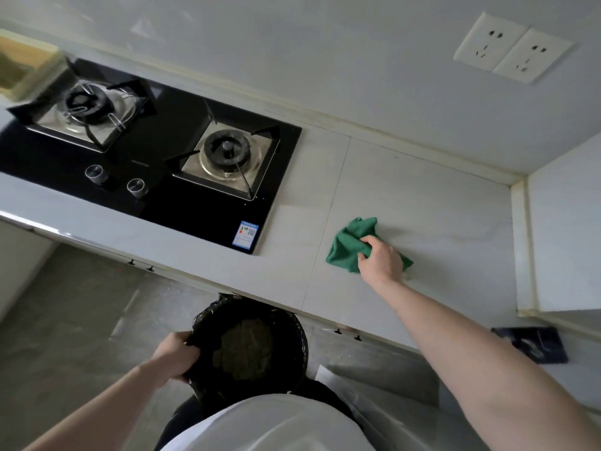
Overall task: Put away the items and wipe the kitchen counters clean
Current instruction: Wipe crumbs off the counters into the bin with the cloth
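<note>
We see a crumpled green cloth (pixel 349 245) lying bunched on the pale counter (pixel 422 203) at right of centre, just right of the hob. At lower centre, a round bin (pixel 302 340) lined with black bag sits below the counter edge.

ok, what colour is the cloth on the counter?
Green. The cloth is gripped by the right hand on the pale counter; head view, the only one.

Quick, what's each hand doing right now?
Left hand: gripping the rim of the black bin.
Right hand: gripping the green cloth on the counter.
</note>
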The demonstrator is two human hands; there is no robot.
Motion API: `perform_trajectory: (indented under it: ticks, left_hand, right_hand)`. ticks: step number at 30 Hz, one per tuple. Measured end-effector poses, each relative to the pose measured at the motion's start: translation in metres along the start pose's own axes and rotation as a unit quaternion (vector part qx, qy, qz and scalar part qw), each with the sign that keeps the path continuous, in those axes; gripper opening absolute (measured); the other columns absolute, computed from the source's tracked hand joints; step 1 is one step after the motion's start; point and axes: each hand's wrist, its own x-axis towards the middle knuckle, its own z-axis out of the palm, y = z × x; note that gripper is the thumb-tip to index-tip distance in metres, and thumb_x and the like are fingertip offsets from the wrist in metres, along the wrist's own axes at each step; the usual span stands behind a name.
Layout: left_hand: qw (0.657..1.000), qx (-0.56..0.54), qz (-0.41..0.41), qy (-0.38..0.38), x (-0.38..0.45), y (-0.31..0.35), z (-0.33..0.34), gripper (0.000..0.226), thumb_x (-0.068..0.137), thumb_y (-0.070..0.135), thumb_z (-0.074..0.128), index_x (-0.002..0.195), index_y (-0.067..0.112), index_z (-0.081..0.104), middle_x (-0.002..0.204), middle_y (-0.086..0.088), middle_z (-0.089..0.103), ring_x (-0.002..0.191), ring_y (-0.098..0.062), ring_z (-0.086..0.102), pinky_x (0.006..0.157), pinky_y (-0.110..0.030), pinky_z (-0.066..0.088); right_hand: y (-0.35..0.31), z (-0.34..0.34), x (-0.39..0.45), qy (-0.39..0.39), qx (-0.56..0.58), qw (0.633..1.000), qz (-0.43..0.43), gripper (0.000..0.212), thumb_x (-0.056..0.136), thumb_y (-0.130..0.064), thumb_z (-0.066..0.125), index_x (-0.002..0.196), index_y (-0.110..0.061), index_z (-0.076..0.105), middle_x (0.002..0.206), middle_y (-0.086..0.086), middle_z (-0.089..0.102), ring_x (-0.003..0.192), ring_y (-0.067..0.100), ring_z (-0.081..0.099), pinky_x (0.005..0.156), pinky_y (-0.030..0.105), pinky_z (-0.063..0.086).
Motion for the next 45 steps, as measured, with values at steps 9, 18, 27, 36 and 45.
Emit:
perform_trajectory:
  ticks: [9,18,27,36,45]
  left_hand:
    - [1.000,-0.007,-0.018,0.013,-0.005,-0.007,-0.007,0.037,0.078,0.000,0.054,0.097,0.022,0.077,0.082,-0.012,0.075,0.063,-0.029,0.075,0.051,-0.047,0.062]
    - [0.998,0.043,-0.014,0.039,0.014,-0.006,-0.016,0.029,0.077,0.001,0.061,0.083,0.026,0.075,0.065,-0.003,0.068,0.058,-0.018,0.066,0.041,-0.021,0.049]
    - [0.993,0.120,-0.007,0.019,0.046,-0.009,-0.026,0.030,0.071,0.010,0.065,0.083,0.036,0.076,0.067,0.005,0.073,0.067,-0.009,0.070,0.052,-0.017,0.048]
    - [0.992,0.128,-0.007,0.017,0.054,-0.005,-0.032,0.033,0.069,0.007,0.064,0.076,0.037,0.075,0.060,0.007,0.071,0.062,-0.009,0.069,0.052,-0.019,0.050]
    - [0.996,0.087,-0.007,0.019,0.039,0.001,-0.023,0.023,0.070,0.001,0.061,0.070,0.020,0.073,0.051,0.004,0.062,0.048,-0.014,0.061,0.044,-0.020,0.047]
  right_hand:
    - [-0.055,0.001,0.051,0.045,0.091,0.991,-0.089,0.029,0.090,-0.019,0.065,0.119,-0.024,0.067,0.106,0.008,0.075,0.097,0.036,0.067,0.075,0.036,0.050]
    - [-0.022,-0.052,0.185,0.136,0.055,0.989,0.007,0.025,0.091,-0.016,0.060,0.115,-0.016,0.066,0.111,0.016,0.072,0.104,0.040,0.065,0.083,0.042,0.051]
    - [0.015,-0.016,0.275,0.076,0.061,0.987,0.125,0.031,0.095,-0.023,0.058,0.123,-0.011,0.064,0.129,0.017,0.065,0.120,0.039,0.060,0.101,0.037,0.045]
    - [-0.035,0.013,0.319,0.007,-0.025,0.996,0.089,0.050,0.095,-0.043,0.049,0.144,-0.031,0.050,0.146,0.006,0.052,0.134,0.042,0.044,0.113,0.051,0.034]
    - [-0.095,0.039,0.237,-0.054,-0.106,0.989,-0.093,0.049,0.097,-0.035,0.054,0.146,-0.037,0.046,0.154,-0.002,0.040,0.133,0.040,0.041,0.109,0.054,0.038]
